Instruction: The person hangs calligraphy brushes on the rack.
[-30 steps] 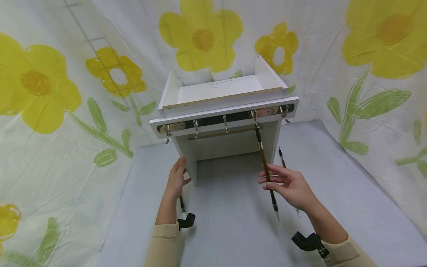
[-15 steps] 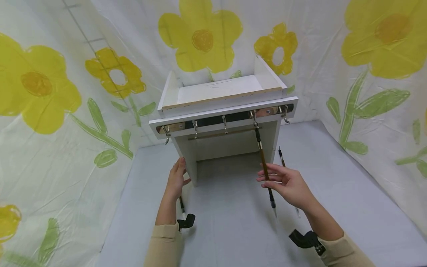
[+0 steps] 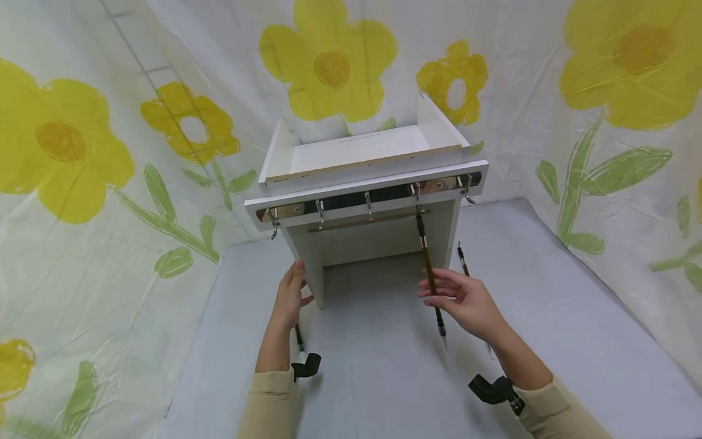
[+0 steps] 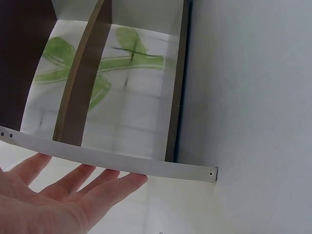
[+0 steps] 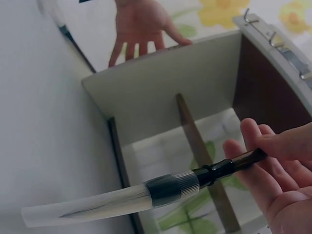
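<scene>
A calligraphy brush (image 3: 428, 262) with a brown handle and black ends hangs at a slant, its top loop right at the second hook (image 3: 418, 194) from the right. My right hand (image 3: 462, 302) pinches its handle low down between thumb and fingers. In the right wrist view the white bristles (image 5: 109, 204) sit inside a clear cap. The hook rail (image 3: 351, 201) runs along the front of a white wooden shelf unit (image 3: 362, 146). My left hand (image 3: 287, 296) rests against the unit's left side panel, fingers extended along its edge in the left wrist view.
A second brush (image 3: 462, 257) lies on the grey-white table (image 3: 548, 292) to the right, partly behind my right hand. Another brush (image 3: 299, 338) lies on the left beside my left forearm. A flower-printed curtain (image 3: 181, 36) surrounds the table.
My right hand and the brush's lower end have swung slightly left, while the loop stays at the hook. My left hand keeps its place on the side panel.
</scene>
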Demonstrator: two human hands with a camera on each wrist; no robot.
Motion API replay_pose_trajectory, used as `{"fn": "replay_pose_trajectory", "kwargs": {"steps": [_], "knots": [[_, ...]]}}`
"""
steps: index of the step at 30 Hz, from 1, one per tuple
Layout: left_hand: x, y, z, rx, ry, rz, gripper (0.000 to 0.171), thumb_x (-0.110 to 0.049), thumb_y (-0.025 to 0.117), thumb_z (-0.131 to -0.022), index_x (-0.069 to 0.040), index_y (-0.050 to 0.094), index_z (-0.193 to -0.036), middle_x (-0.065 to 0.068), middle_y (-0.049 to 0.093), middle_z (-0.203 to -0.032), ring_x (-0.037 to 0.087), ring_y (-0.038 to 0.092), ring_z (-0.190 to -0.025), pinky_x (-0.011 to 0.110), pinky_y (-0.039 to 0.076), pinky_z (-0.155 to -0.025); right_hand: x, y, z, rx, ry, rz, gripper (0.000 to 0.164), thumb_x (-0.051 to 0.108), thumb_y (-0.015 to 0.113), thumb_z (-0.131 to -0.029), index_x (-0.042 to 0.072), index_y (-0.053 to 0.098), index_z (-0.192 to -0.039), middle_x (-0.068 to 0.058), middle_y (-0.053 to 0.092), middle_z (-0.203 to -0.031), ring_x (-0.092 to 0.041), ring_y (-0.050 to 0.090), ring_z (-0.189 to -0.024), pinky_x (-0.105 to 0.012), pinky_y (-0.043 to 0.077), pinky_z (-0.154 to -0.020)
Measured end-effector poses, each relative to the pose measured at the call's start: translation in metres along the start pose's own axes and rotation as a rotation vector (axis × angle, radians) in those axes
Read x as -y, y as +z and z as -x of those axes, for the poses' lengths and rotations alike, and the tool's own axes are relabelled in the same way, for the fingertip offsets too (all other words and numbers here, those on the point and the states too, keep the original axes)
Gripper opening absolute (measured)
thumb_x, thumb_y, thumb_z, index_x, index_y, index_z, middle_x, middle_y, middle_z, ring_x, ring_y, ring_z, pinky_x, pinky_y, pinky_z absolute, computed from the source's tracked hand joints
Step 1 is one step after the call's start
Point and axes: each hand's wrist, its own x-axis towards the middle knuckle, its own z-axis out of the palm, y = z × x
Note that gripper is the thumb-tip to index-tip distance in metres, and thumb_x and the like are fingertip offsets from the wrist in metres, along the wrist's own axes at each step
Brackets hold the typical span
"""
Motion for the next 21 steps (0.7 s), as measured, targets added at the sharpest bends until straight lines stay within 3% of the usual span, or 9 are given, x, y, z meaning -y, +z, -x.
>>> {"fn": "replay_pose_trajectory", "kwargs": {"steps": [14,21], "knots": [[0.0008,-0.0002,-0.0003,-0.001,-0.004,-0.005,0.090,-0.074,0.034,-0.098,-0.014,0.018,-0.163,0.014,0.018,-0.167,0.043,0.032,-0.148,0.057,0.050,-0.103,-0.0053,0.0025,-0.0057,-0.013,0.026,0.001,0.045,-0.009,0.066,-0.092,-0.004,0.055,-0.135,-0.029,0.065,-0.123,-0.015,0.072,-0.106,-0.028,0.060,-0.088],[0.0003,0.0001,0.0007,-0.001,-0.004,-0.005,0.090,-0.074,0.033,-0.097,-0.014,0.019,-0.163,0.014,0.019,-0.167,0.042,0.032,-0.148,0.056,0.050,-0.103,-0.0105,0.0023,-0.0103,-0.024,0.041,0.017,0.042,-0.013,0.063,-0.092,-0.006,0.055,-0.133,-0.023,0.068,-0.124,-0.017,0.071,-0.111,-0.021,0.057,-0.091]]}}
